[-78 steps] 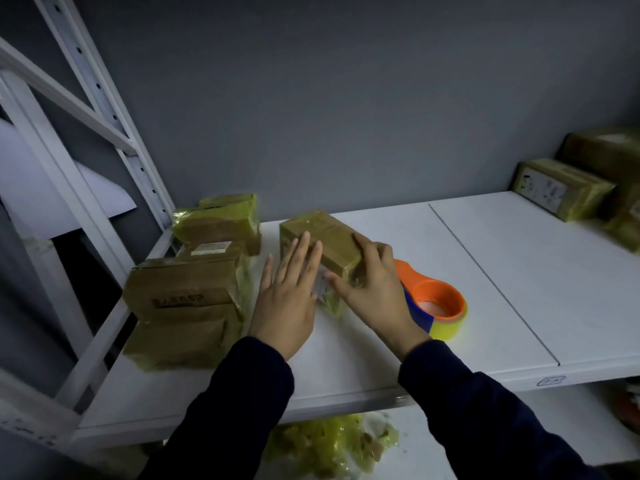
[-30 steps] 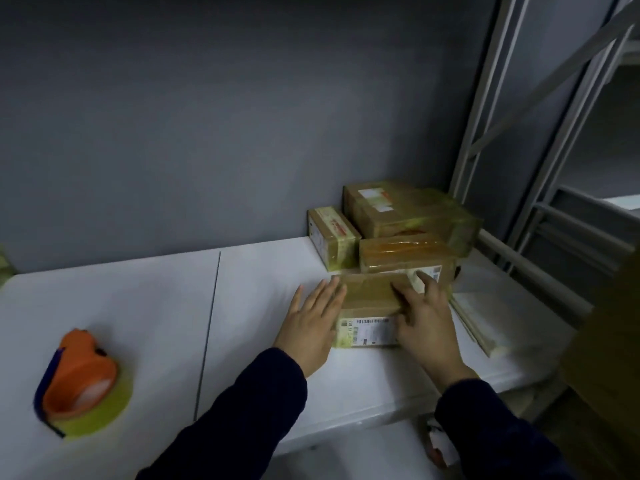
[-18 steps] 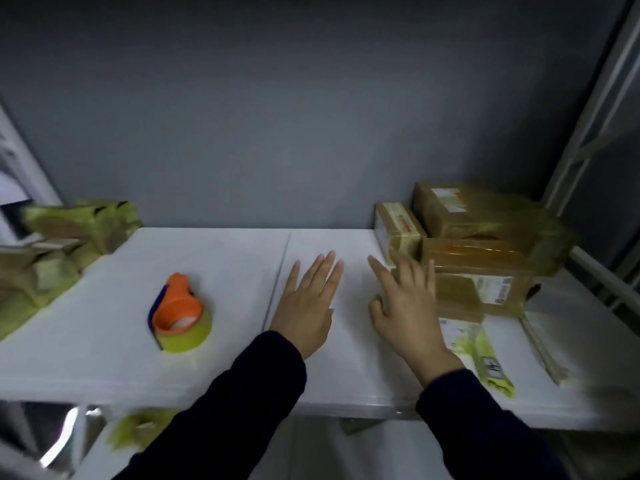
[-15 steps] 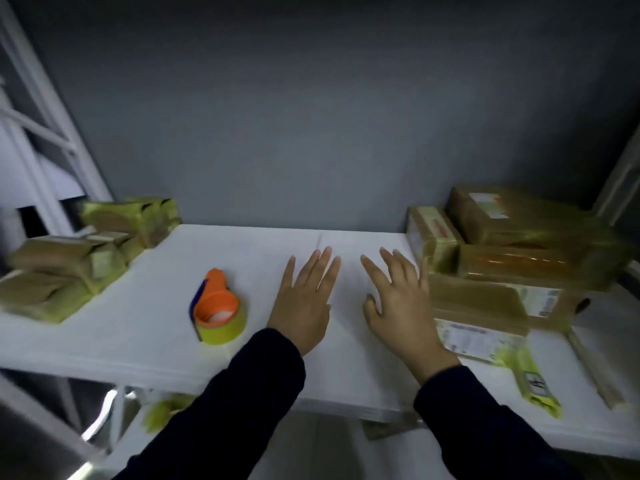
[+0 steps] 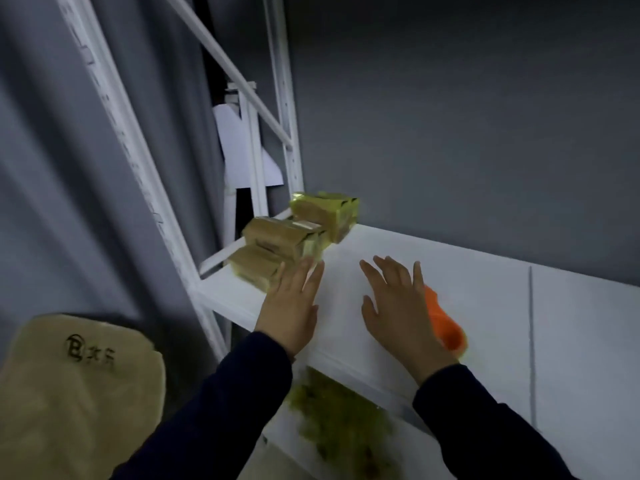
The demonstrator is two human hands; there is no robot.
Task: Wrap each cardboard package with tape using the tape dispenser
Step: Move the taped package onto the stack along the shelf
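Observation:
Three cardboard packages wrapped in yellowish tape sit at the left end of the white shelf [image 5: 485,306]: a far one [image 5: 325,213], a middle one [image 5: 280,237] and a near one [image 5: 256,266]. My left hand [image 5: 291,306] is flat with straight fingers, its fingertips at the near packages. My right hand [image 5: 398,306] hovers open over the shelf, holding nothing. The orange tape dispenser [image 5: 445,327] lies just right of my right hand, partly hidden behind it.
White rack uprights and a diagonal brace [image 5: 242,91] stand at the shelf's left end. A tan bag with a printed logo [image 5: 79,393] sits low on the left. Crumpled yellowish tape scraps [image 5: 343,434] lie on the shelf below. A grey wall backs the shelf.
The view has swung left, away from the right-hand stack of packages. Both hands have moved left along the shelf, and the left hand now reaches the left-hand packages. The dispenser is now beside my right hand.

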